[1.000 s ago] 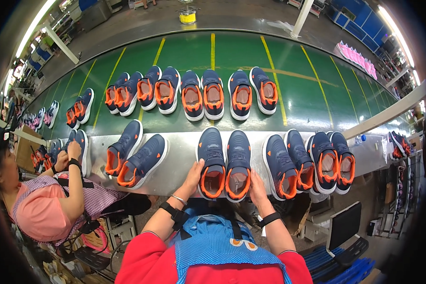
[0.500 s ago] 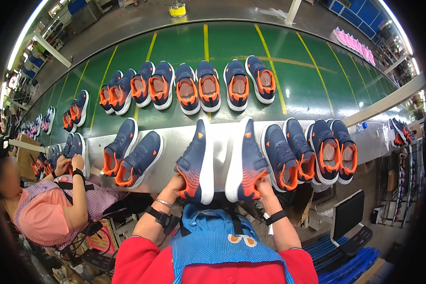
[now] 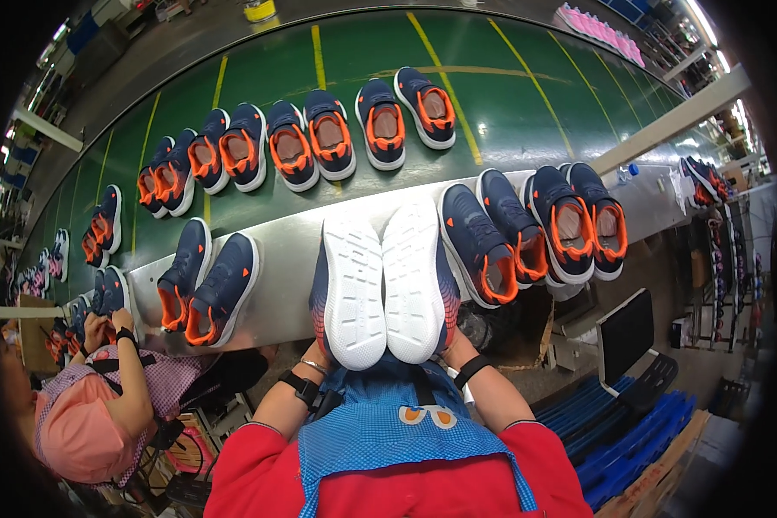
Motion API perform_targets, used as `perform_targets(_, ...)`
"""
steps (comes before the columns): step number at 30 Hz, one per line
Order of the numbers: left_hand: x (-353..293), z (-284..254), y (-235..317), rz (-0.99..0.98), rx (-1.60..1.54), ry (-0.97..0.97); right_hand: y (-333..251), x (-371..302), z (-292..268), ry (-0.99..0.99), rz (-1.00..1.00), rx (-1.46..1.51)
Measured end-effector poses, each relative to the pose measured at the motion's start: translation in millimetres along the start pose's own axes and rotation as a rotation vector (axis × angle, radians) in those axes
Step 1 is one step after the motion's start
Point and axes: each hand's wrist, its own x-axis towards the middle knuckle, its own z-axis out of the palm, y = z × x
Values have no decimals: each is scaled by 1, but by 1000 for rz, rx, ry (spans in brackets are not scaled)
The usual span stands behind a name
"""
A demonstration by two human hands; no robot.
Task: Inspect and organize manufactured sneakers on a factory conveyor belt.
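Observation:
Side by side in front of me, two navy and orange sneakers are tipped so that their white treaded soles face up. My left hand (image 3: pixel 318 354) grips the left sneaker (image 3: pixel 352 289) near its heel, fingers mostly hidden behind it. At the heel of the right sneaker (image 3: pixel 416 281), my right hand (image 3: pixel 459 348) is closed in the same way. The two soles nearly touch along their inner edges. A pair of matching sneakers (image 3: pixel 224 289) stands on the metal ledge (image 3: pixel 285 276) to the left, and two more pairs (image 3: pixel 548 224) stand to the right.
Beyond the ledge, a green conveyor belt (image 3: pixel 509 112) with yellow lines carries a row of matching sneakers (image 3: pixel 328 134). At the left, a co-worker in a peach cap (image 3: pixel 82 423) handles shoes. A white bar (image 3: pixel 673 121) crosses at the right, above a black chair (image 3: pixel 626 337).
Both held sneakers have turned from showing their sides to showing their soles, and have come closer together. The view has shifted, with the surrounding shoes now higher or farther left.

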Motion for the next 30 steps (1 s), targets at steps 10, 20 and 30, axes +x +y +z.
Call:
perform_targets(10,-31,-59,-14,54,21,-77,2,-29,-8,-39,11,-59)
perform_targets(20,22,-14,36,118,49,-240,-56,-78,-9,66,-500,-680)
perform_targets(30,41,132,13,181,428,-351,-154,-121,-75,532,-723,-1083)
